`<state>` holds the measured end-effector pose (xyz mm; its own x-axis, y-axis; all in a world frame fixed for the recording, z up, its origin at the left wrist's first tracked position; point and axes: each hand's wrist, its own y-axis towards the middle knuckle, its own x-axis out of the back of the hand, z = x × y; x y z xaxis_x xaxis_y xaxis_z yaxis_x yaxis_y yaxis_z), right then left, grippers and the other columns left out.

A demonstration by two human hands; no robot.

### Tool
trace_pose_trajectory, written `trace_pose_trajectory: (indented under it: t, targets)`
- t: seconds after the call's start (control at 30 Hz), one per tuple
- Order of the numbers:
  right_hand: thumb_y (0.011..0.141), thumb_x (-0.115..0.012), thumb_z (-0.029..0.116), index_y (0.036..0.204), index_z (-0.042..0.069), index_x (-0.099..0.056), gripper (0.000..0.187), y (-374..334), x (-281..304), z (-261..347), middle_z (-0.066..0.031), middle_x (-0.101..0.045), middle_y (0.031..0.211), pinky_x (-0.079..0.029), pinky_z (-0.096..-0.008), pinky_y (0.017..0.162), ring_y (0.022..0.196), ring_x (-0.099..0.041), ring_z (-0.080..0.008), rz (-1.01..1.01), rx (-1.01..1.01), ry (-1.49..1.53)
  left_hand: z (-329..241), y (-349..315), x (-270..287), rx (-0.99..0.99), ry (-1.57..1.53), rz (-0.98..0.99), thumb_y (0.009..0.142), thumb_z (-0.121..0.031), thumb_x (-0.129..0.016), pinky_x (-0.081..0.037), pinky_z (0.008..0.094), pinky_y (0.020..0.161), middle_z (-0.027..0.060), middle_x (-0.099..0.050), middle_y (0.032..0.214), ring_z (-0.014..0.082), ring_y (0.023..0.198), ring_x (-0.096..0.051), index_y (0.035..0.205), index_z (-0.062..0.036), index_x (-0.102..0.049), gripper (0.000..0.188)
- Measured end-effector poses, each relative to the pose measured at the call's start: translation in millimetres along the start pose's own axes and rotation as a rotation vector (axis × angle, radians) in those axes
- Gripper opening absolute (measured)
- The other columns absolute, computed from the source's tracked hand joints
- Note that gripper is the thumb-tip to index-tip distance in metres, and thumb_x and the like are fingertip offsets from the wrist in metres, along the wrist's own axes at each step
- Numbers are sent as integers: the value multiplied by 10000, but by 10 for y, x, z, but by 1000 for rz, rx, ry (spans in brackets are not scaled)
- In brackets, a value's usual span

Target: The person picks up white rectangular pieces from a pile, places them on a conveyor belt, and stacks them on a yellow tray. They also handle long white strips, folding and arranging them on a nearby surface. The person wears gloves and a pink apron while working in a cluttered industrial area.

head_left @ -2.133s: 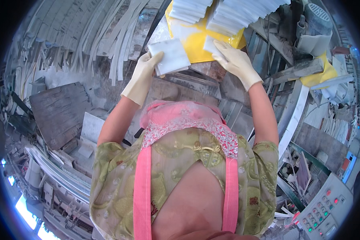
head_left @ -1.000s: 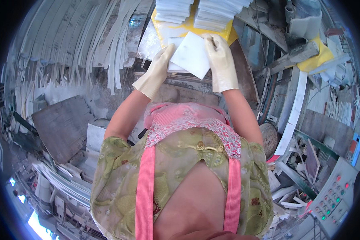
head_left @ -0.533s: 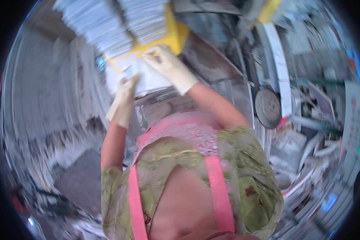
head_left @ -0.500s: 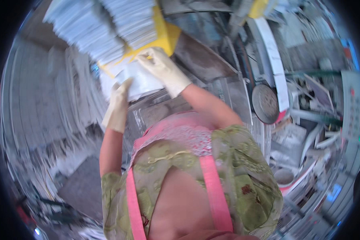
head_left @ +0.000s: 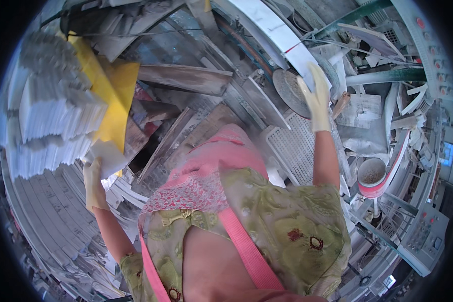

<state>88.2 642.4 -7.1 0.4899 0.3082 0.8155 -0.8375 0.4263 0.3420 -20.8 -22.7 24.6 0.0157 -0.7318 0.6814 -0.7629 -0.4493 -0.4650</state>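
Both my hands wear cream rubber gloves. At the left, my left hand (head_left: 93, 185) is closed on the near edge of a white tile (head_left: 108, 155), which lies against the lower corner of a tall stack of white tiles (head_left: 60, 113). Over to the right, my right hand (head_left: 317, 100) is stretched out with thumb and fingers apart. Its fingertips touch the near end of a row of white tiles (head_left: 287, 43) on a narrow line. Whether any fingers reach under that end is hidden.
A yellow metal frame (head_left: 117, 83) stands behind the stack. A round grey disc (head_left: 289, 91) and a perforated white crate (head_left: 293, 151) lie near my right forearm. Farther right are a pink-and-white bucket (head_left: 371, 177), broken pieces and a control panel (head_left: 426, 236). Grey slabs (head_left: 45, 211) fill the lower left.
My view has swung to the right. My hands, earlier close together over the white tile by the stack, are now wide apart; my right hand has moved across to the row of tiles.
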Motion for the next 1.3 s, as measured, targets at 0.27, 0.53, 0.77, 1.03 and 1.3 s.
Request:
trace_pose_trajectory:
  t: [0.27, 0.53, 0.77, 1.03, 1.3]
  targets:
    - [625, -931, 384, 1588, 126, -318, 1170, 13, -42, -1170, -229, -385, 1577, -327, -489, 1185, 1440, -390, -404, 318, -83, -471, 174, 118, -273, -204, -24, -159, 922, -338, -650, -524, 343, 894, 181, -660, 1215, 251, 1040, -667, 1352, 75, -530, 609]
    - [628, -933, 337, 1531, 130, -403, 1068, 241, 230, -831, -242, -496, 1460, -459, -452, 1085, 1304, -536, -408, 162, -69, -293, 150, 233, -302, -191, -25, -155, 880, -439, -736, -519, 365, 907, 185, -646, 1193, 258, 1052, -649, 1336, 94, -518, 734]
    - [660, -923, 416, 1552, 159, -387, 1072, 635, -285, -552, -245, -455, 1504, -365, -510, 1147, 1373, -480, -382, 348, -45, -457, 197, 347, -194, -56, 114, -168, 876, -416, -756, -513, 367, 947, 184, -619, 1292, 261, 1152, -631, 1399, 90, -461, 785]
    - [751, -846, 301, 1326, -30, -599, 708, 615, -312, -803, -230, -606, 1358, -408, -437, 1144, 1302, -549, -384, 221, 392, -464, 6, -416, -10, -274, -458, 456, 1048, -346, -382, -240, 433, 1220, 102, -333, 1593, 249, 1467, -283, 1567, -3, -307, 627]
    - [956, -664, 351, 1256, 2, -658, 460, 971, 107, -573, -240, -707, 1184, -534, -468, 896, 981, -702, -409, 496, -116, -774, -200, -332, -347, -145, 176, -45, 896, -560, -615, -569, 406, 792, 299, -697, 1095, 352, 970, -721, 1277, 140, -523, 802]
